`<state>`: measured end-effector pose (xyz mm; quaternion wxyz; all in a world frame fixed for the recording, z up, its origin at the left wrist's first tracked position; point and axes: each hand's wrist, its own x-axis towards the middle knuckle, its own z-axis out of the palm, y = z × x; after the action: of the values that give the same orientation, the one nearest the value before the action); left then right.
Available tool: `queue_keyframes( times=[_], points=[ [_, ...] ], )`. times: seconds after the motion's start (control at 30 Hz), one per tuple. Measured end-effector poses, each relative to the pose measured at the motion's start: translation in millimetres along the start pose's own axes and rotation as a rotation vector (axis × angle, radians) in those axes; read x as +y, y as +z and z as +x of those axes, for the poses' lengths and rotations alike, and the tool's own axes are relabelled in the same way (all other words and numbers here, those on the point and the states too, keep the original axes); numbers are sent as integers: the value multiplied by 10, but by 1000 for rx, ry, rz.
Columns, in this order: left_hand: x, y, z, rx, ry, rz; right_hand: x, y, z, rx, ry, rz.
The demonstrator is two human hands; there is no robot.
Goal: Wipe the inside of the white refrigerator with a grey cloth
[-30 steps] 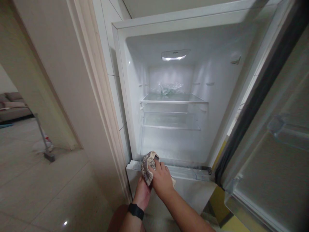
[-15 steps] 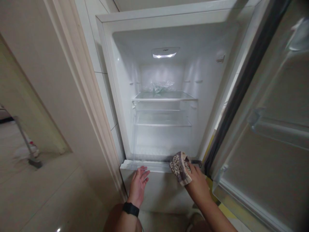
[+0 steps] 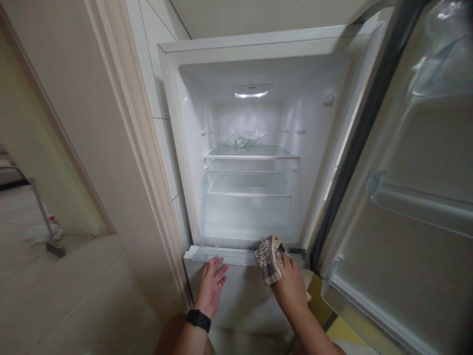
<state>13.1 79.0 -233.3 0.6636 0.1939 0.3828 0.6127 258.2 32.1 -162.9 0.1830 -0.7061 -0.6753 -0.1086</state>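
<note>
Your right hand (image 3: 291, 286) has slid the patterned cloth (image 3: 268, 261) rightward, gripped at the lower door's top edge (image 3: 236, 257); pushing farther could snag it on the refrigerator door (image 3: 417, 162). Your left hand (image 3: 211, 285) hangs open.

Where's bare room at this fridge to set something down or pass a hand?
The upper clear shelf looks bare between its front edge and the crumpled transparent plastic bag. A hand could pass between the left hand and the brown-and-cream patterned cloth. Crowded: around the right hand gripping that cloth.
</note>
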Motion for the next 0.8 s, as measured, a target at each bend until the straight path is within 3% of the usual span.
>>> queue_keyframes(
  times=[0.3,0.8],
  points=[
    [-83,-64,-56,-15,-31,-49,-363,88,-8,-42,-44,78],
    [-220,-84,-4,53,22,-100,-300,257,-89,-119,-11,158]
  ],
)
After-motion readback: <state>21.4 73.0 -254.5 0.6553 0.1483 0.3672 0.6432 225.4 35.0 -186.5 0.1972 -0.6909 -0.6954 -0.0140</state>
